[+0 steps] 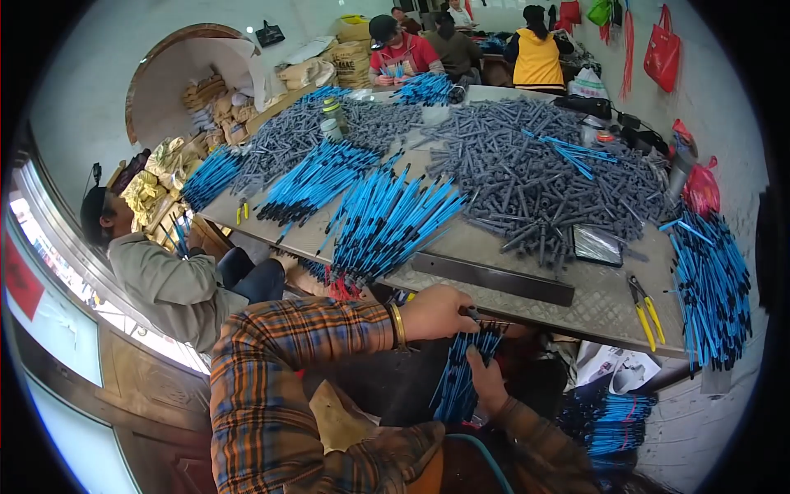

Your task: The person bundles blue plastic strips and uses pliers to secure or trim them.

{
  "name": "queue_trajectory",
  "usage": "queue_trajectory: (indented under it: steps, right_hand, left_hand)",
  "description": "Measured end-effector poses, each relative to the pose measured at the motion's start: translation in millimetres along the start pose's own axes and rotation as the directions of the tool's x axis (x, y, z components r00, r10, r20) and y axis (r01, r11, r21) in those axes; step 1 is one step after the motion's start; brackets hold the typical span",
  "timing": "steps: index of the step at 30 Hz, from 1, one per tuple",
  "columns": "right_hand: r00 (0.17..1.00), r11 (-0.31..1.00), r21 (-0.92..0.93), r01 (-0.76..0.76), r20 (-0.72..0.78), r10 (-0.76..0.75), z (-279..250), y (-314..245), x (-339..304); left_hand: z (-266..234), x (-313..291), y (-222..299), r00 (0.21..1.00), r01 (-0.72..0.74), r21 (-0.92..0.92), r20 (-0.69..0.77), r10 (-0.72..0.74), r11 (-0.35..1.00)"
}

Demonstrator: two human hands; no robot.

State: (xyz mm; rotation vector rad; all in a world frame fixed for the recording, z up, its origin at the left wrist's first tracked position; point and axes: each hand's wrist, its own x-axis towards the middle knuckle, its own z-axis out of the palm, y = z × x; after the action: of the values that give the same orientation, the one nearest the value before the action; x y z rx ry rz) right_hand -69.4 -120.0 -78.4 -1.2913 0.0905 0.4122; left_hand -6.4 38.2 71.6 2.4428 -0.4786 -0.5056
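Observation:
My left hand [436, 313], with a gold bracelet at the wrist, reaches across from the left at the table's near edge. Its fingers are pinched on a small dark grey piece [471, 314] at the top of a bundle of thin blue rods with black ends [454, 383]. Below and to the right, my right hand [489, 382] is closed against this bundle, thumb pointing up; its other fingers are mostly hidden. The bundle hangs upright over my lap. Just beyond, a dark metal bar [494, 278] lies along the table edge.
Grey plastic tubes [535, 173] are heaped on the table [444, 247]. Blue rods [391, 218] lie left of centre; more [712, 288] hang over the right edge. Yellow-handled pliers [644, 313] and a phone-like slab [597, 245] lie at right. A person [169, 267] sits at left; others work behind.

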Motion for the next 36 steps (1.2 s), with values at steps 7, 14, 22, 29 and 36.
queue_trajectory:
  steps: [7, 14, 22, 29, 36]
  right_hand:
    - [0.946, 0.945, -0.089, 0.314, -0.061, -0.32, 1.7, 9.3, -14.2]
    - [0.792, 0.71, -0.372, 0.598, 0.137, -0.595, -9.6, -29.3, 2.8]
    - [0.85, 0.937, -0.096, 0.336, 0.459, -0.257, -35.6, -46.9, 16.3]
    - [0.829, 0.935, -0.166, 0.312, 0.528, -0.183, -39.3, -31.5, 16.3]
    - [0.89, 0.899, -0.237, 0.367, 0.372, -0.266, -29.6, -32.2, 12.7]
  left_hand:
    - [14.1, -4.9, 6.4, 0.999, -0.037, -0.103, -0.034, 0.034, 0.994]
    - [2.9, -3.9, 4.3, 1.0, -0.014, -0.362, -0.005, 0.013, 0.932]
    - [-0.8, 6.0, -4.3, 0.98, -0.122, -0.55, 0.063, 0.187, 0.826]
    - [4.2, 1.6, -11.2, 0.974, -0.06, -0.533, 0.154, 0.166, 0.844]
    - [3.7, 5.8, -4.6, 0.986, -0.01, -0.528, 0.137, 0.097, 0.849]
